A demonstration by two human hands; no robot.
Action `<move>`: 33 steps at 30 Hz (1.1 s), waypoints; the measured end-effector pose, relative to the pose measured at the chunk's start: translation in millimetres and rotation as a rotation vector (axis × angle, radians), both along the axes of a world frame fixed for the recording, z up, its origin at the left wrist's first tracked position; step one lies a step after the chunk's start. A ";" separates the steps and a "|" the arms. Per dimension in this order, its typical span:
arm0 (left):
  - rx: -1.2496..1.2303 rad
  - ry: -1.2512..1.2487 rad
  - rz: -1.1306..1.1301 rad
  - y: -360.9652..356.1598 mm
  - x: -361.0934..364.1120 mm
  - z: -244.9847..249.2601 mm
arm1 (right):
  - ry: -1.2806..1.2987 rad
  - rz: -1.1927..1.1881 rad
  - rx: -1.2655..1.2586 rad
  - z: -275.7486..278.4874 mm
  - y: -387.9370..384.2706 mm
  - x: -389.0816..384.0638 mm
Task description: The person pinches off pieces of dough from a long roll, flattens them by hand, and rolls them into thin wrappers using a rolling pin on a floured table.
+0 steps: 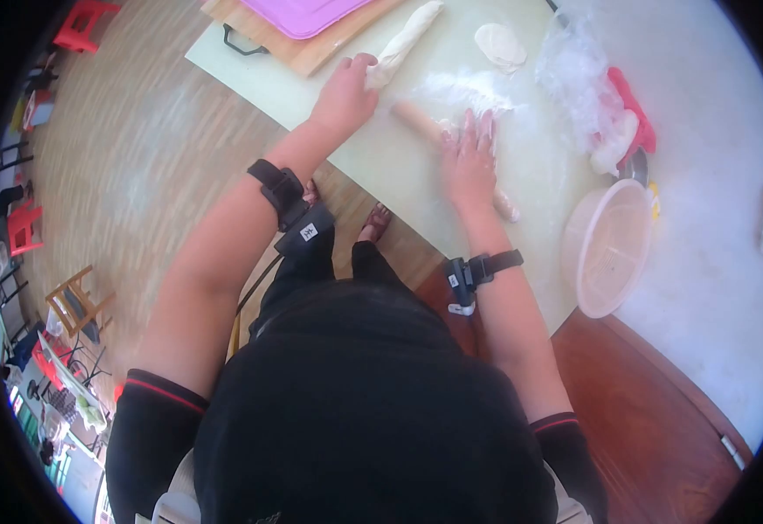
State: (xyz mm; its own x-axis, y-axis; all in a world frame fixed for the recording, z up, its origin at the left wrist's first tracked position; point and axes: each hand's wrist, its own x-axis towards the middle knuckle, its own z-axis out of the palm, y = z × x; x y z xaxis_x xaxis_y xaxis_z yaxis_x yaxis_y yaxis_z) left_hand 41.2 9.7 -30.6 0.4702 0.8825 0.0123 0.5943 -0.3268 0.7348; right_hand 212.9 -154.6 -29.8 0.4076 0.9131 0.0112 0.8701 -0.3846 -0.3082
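Note:
A long pale roll of dough point(409, 37) lies slantwise on the light green tabletop. My left hand point(346, 98) is closed around its near end, thumb and fingers pinching the dough. A wooden rolling pin point(420, 120) lies under my right hand point(470, 170), which rests flat across it with floury fingers stretched out. The pin's lower end shows below the wrist side of that hand. White flour point(473, 87) is spread just beyond my right fingertips. Farther back sits a flat round piece of dough point(500, 47), apart from both hands.
At the top left, a purple tray or board point(307, 13) lies on a wooden board point(290, 48). A clear plastic bag point(569, 74) and a pink-red item point(635, 109) lie right, near a translucent basin point(586, 253). The table point(538, 262) borders a white wall.

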 end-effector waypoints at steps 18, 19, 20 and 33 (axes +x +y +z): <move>0.398 -0.163 -0.714 -83.4 1.5 6.6 | -0.073 -0.098 0.141 -16.8 30.9 40.3; 0.400 -0.161 -0.722 -89.7 7.0 1.9 | -0.037 -0.076 0.139 -16.2 24.4 33.6; 0.428 -0.134 -0.689 -94.2 12.1 -2.6 | -0.005 -0.053 0.139 -15.0 18.5 27.0; 0.446 0.040 -0.678 -100.5 14.7 -15.7 | -0.036 -0.016 0.151 -20.4 24.1 45.0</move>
